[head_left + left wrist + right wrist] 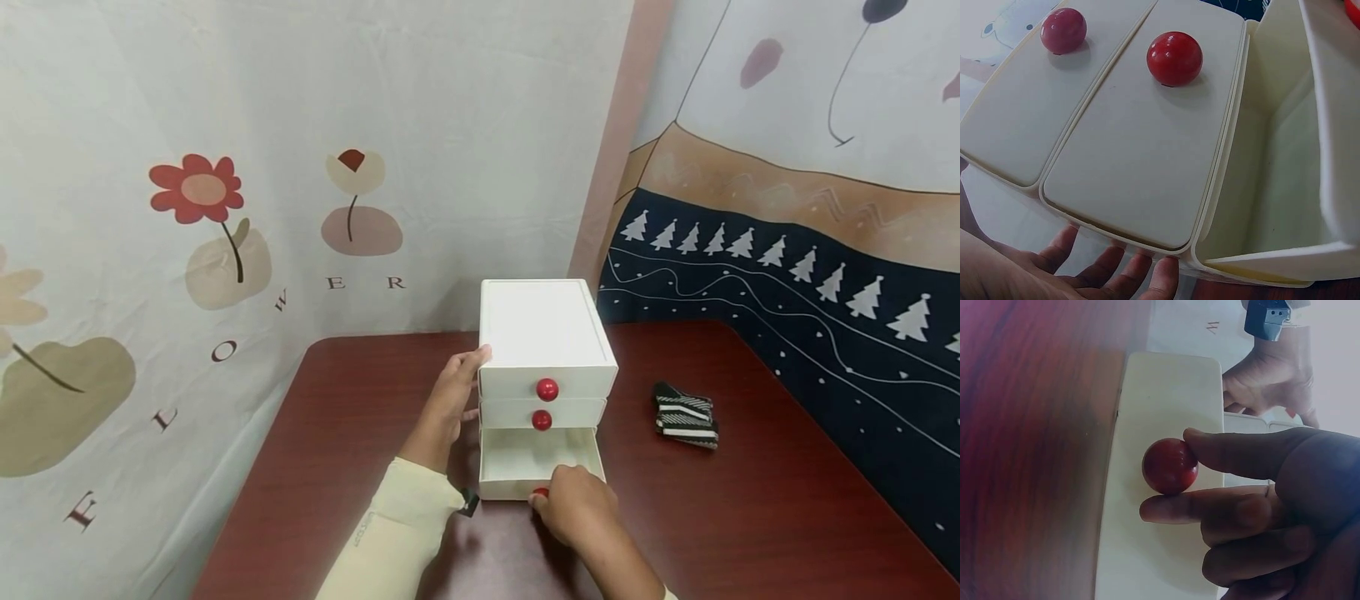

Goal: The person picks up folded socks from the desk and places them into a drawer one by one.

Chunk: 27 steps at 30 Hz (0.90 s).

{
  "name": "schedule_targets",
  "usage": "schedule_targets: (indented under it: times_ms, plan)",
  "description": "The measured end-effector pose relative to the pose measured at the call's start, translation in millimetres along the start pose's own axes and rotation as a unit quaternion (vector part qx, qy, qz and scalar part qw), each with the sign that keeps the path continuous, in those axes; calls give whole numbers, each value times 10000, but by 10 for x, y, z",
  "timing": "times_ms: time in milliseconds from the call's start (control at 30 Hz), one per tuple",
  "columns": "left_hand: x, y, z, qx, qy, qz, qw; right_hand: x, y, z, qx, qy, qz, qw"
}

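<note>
A small white drawer cabinet (543,325) with round red knobs stands on the table. Its upper two drawers are closed, and the bottom drawer (536,454) is pulled out, its pale inside showing. My left hand (447,400) rests against the cabinet's left side, thumb at the top edge; in the left wrist view its fairly straight fingers (1127,274) touch the side wall. With thumb and index finger, my right hand (579,504) pinches the bottom drawer's red knob (1170,466), the other fingers curled beside it. The head view shows only a bit of that knob.
Folded black cloth with white stripes (685,415), looking like socks, lies on the table to the right of the cabinet. The dark red-brown table (360,400) meets a flower-printed hanging (450,167) behind and a tree-printed one (750,275) on the right.
</note>
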<state>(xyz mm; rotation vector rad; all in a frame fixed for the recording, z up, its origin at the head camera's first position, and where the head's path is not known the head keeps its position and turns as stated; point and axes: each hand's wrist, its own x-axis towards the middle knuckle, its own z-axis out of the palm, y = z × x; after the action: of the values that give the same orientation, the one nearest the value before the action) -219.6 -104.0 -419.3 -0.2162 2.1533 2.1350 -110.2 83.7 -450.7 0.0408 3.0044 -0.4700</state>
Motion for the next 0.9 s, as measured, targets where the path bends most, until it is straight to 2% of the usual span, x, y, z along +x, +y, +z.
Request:
schedule_targets:
  times_ms: [233, 367, 533, 700, 900]
  plan:
    - [12, 2, 6, 7, -3, 27, 10000, -100, 86, -148, 103, -55, -94, 9999]
    - [12, 4, 10, -1, 7, 18, 10000, -169, 210, -300, 369, -42, -230, 9990]
    - [3, -8, 3, 34, -3, 15, 10000, -202, 394, -485, 524, -35, -116, 9986]
    - [1, -14, 0, 89, -19, 32, 10000, -132, 633, -625, 587, 41, 7, 9983]
    - [12, -11, -1, 82, -10, 37, 10000, 73, 1020, -762, 710, 223, 263, 9969]
